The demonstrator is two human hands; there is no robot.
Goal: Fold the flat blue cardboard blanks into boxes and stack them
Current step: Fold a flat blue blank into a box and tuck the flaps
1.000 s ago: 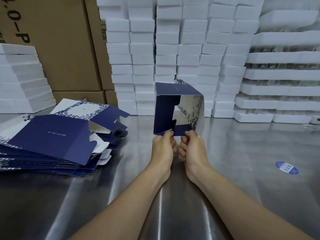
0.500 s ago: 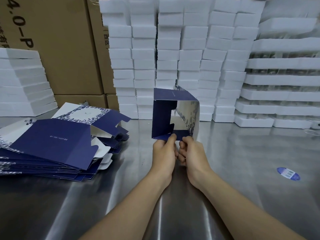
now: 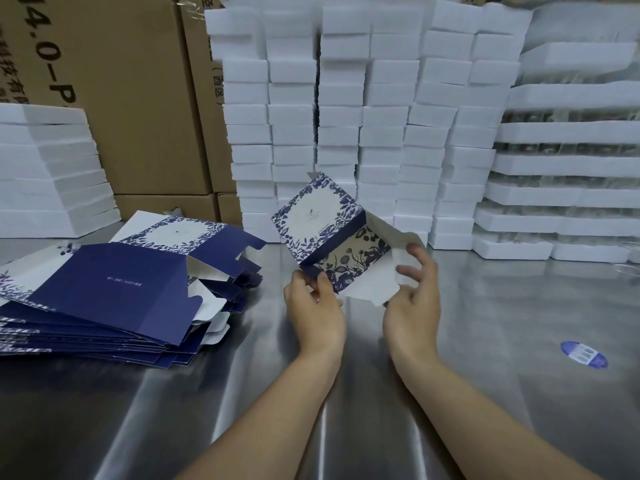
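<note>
The half-folded blue box (image 3: 318,216) is held tilted above the steel table (image 3: 485,306) near the centre of the view, with the left hand (image 3: 313,306) pinching its lower corner between thumb and fingers. At its 4 o'clock the right hand (image 3: 412,299) lies wide and relaxed, fingers spread beside the open white flap (image 3: 372,285), gripping nothing. The pile of flat blanks (image 3: 121,282) lies at 9 o'clock, white foam blocks (image 3: 346,116) rise at 12, and a blue sticker (image 3: 583,355) sits at 4.
</note>
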